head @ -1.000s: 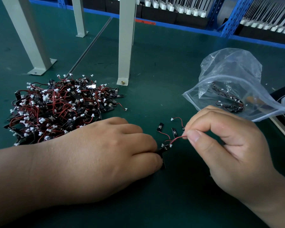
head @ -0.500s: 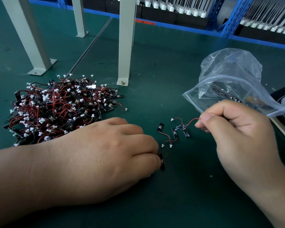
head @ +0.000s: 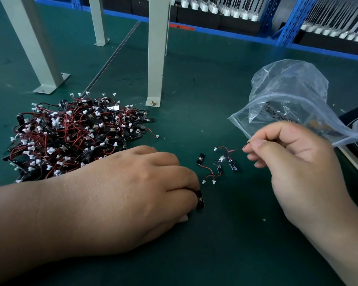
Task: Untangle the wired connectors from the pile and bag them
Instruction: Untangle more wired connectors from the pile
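The pile [head: 70,137] of wired connectors, red leads with white plugs and small black boards, lies on the green table [head: 205,83] just beyond the knuckles of the left hand [head: 132,193], touching the back of that hand along its far side. The left hand rests palm down with its fingers curled under, and the fingertips clamp a single black board [head: 200,200], which sticks out from under them towards the right. A grey post [head: 156,58] stands on the table well beyond these fingers. Between the fingertips of the two hands a few loose connectors [head: 212,170] lie spread on the table, apart from the pile. From them a red wire [head: 233,150] rises to the right hand [head: 293,162], whose thumb and forefinger pinch its end; the other fingers are curled in beneath. Just beyond the right knuckles the clear bag [head: 287,85] lies with its mouth facing the fingers, and a few connectors show inside it. Blue shelves [head: 285,19] run along the far edge.
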The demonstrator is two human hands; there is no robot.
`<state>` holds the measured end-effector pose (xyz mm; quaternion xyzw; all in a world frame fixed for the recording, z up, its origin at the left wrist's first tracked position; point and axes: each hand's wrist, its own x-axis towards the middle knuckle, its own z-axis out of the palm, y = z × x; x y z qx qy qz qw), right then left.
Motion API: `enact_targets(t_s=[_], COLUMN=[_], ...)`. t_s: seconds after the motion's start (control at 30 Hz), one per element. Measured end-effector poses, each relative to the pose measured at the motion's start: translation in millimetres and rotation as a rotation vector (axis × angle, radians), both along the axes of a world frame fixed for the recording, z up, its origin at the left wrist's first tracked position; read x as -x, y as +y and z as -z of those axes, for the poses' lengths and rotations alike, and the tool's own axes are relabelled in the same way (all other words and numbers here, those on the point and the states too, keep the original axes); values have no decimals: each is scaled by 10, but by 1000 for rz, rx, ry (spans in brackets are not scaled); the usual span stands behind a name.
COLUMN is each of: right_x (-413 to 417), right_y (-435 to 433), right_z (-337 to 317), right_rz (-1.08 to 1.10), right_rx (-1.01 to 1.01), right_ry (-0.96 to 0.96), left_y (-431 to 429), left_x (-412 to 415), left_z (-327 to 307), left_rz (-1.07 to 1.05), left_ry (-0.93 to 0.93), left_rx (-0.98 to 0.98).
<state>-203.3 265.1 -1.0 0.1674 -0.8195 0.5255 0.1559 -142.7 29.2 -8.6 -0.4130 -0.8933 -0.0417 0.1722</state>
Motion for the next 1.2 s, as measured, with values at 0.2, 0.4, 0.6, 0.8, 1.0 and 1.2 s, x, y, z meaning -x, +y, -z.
enact_targets(t_s=[0.2, 0.4, 0.6, 0.8, 1.0, 1.2], right_x=[30, 44, 41, 76, 86, 63], right_y=[-3, 9, 18, 48, 45, 52], right_z=[32, 51, 39, 56, 73, 46], right_rz=[-7, 1, 38, 102, 92, 111], right_rx=[27, 34, 39, -9, -53, -170], right_ry=[-11, -15, 22, 77, 149, 220], left_y=[-2, -2, -3, 6, 8, 11], left_x=[5, 5, 7, 1, -3, 1], left_z=[3, -4, -5, -8, -11, -19], left_rz=[8, 5, 3, 12, 27, 27], left_ry=[3, 3, -1, 10, 15, 14], left_rx=[2, 16, 30, 25, 27, 28])
